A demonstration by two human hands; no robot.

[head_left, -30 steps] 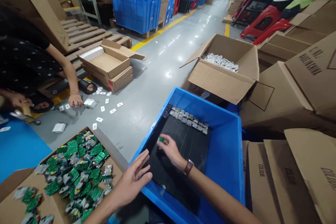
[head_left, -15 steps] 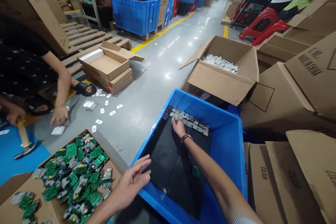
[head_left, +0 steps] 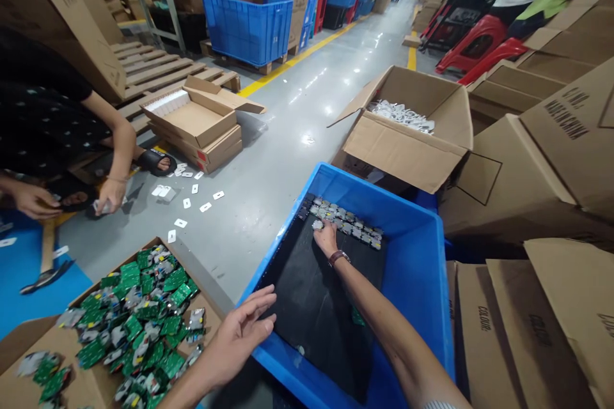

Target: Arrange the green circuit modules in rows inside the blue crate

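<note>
Inside a blue plastic bin (head_left: 418, 268), my right hand (head_left: 327, 239) is closed, with a small grey circuit-board module (head_left: 317, 225) at its fingertips. The hand is just below two rows of similar modules (head_left: 355, 223), set side by side along the far end of a black sheet (head_left: 307, 281). My left hand (head_left: 242, 332) is open and holds nothing, its fingers apart at the bin's left rim. To its left, a cardboard box (head_left: 211, 307) holds a loose heap of green circuit boards (head_left: 144, 307) with grey parts. A green piece (head_left: 357, 316) lies partly hidden behind my right forearm.
Beyond the bin stands an open carton (head_left: 403, 156) of white parts. At left, another person's hands (head_left: 111, 197) are near a hammer (head_left: 47, 249) and scattered white cards (head_left: 187, 203). Cartons (head_left: 518, 332) line the right side. A shallow box (head_left: 201, 118) sits near a pallet.
My right hand has shifted slightly down and right, and the module at its fingertips shows more. My left hand stays put. The other person's hand has left the hammer's handle.
</note>
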